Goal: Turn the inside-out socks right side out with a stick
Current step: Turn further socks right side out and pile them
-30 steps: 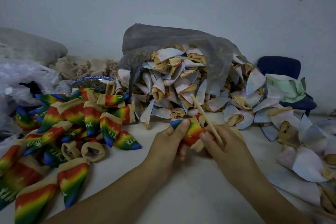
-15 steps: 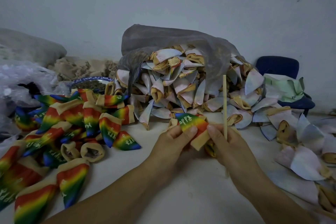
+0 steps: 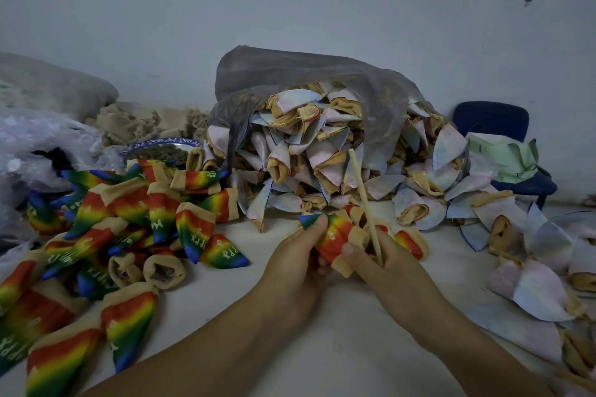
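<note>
A rainbow sock [image 3: 333, 234] with a tan cuff lies between both hands, right side out. My left hand [image 3: 298, 255] grips its blue toe end with the thumb on top. My right hand [image 3: 383, 264] pinches the sock's tan cuff with the thumb and holds a thin wooden stick [image 3: 362, 193] that leans up and to the left. A big heap of pale inside-out socks [image 3: 322, 164] spills from a grey plastic bag [image 3: 300, 74] behind the hands. Finished rainbow socks [image 3: 135, 229] lie in a pile to the left.
More pale inside-out socks [image 3: 532, 274] cover the table on the right. A blue chair [image 3: 496, 126] with green cloth [image 3: 506, 161] stands at the back right. A patterned bowl [image 3: 161, 148] and crumpled clear plastic [image 3: 38, 145] sit at the back left. Bare white tabletop [image 3: 338, 348] shows under my forearms.
The stick swung from upright to leaning left. The rainbow sock turned so its blue toe points left, and my left thumb moved onto the toe end.
</note>
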A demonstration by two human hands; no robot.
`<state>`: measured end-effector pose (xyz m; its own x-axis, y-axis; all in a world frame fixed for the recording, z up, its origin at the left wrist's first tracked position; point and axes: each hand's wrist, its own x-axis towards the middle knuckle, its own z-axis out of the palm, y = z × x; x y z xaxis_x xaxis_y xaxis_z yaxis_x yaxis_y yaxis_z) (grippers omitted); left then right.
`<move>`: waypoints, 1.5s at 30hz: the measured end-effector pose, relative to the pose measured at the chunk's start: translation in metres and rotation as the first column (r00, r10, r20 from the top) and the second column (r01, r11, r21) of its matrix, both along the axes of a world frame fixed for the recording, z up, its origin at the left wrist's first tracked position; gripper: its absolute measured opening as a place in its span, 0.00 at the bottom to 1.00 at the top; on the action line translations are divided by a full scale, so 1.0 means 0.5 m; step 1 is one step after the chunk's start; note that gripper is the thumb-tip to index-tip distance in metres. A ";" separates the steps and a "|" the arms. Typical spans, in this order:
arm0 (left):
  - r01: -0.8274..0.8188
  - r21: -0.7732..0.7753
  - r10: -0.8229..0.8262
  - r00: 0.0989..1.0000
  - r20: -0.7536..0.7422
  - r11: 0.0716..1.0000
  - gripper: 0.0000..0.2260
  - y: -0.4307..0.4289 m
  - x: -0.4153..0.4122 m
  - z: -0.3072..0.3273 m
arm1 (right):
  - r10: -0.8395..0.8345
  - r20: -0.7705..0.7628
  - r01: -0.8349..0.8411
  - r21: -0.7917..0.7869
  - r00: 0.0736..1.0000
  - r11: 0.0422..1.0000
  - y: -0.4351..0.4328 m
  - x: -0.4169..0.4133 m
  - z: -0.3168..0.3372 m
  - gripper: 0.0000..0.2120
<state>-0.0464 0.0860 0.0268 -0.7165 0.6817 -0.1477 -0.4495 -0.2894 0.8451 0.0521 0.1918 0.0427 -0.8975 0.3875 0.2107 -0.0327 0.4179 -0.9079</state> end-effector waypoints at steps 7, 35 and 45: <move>-0.200 0.191 0.183 0.978 0.105 0.961 0.28 -0.021 -0.051 0.003 | -0.150 -0.127 0.162 0.096 0.981 0.982 0.022 0.014 -0.007 0.18; -0.672 0.031 0.237 0.217 -0.947 0.740 0.21 -0.031 -0.037 0.002 | -0.202 -0.140 0.223 0.155 0.969 0.962 0.035 0.012 -0.008 0.12; -0.269 -0.155 0.026 0.565 -0.825 0.951 0.11 -0.012 0.014 -0.002 | -0.099 -0.030 0.103 0.343 0.995 0.934 0.028 -0.010 -0.027 0.24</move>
